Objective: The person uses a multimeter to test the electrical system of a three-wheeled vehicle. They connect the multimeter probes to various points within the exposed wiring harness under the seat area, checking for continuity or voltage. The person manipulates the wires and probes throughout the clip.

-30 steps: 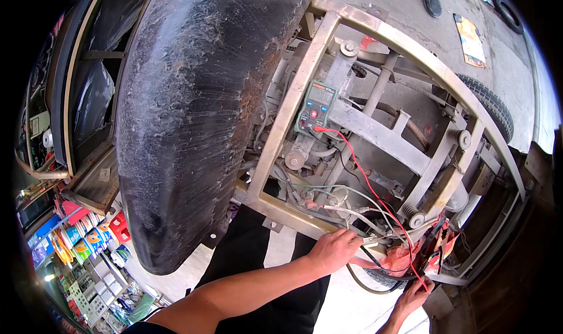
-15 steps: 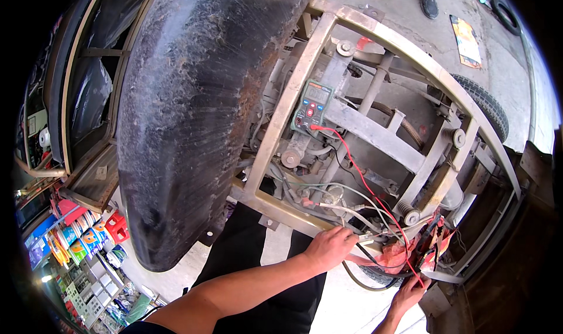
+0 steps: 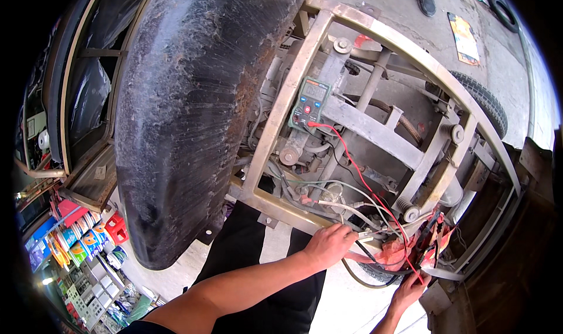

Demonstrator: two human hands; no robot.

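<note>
My left hand [image 3: 331,246] is closed at the lower rail of a metal frame, its fingertips pinched where a thin black lead [image 3: 368,253] runs out; the tip is hidden. Farther right and lower, my right hand [image 3: 409,292] pinches the end of a red test probe [image 3: 419,277] beside torn red wrapping [image 3: 394,254] and a bundle of wires. The probe's red lead [image 3: 365,182] runs up to a green-and-grey digital multimeter [image 3: 309,104], its screen lit with digits. The meter leans against the frame's left bar.
The bare frame [image 3: 288,214] encloses springs, rods and loose cables. A large scuffed black seat-like shell [image 3: 182,129] fills the left. A tyre [image 3: 482,102] lies beyond the frame; another person's shoe [image 3: 425,1] is on the concrete. Shelved goods [image 3: 88,240] stand lower left.
The view has shifted slightly, so the frame and multimeter sit a little lower left. Both hands keep nearly the same place and grip.
</note>
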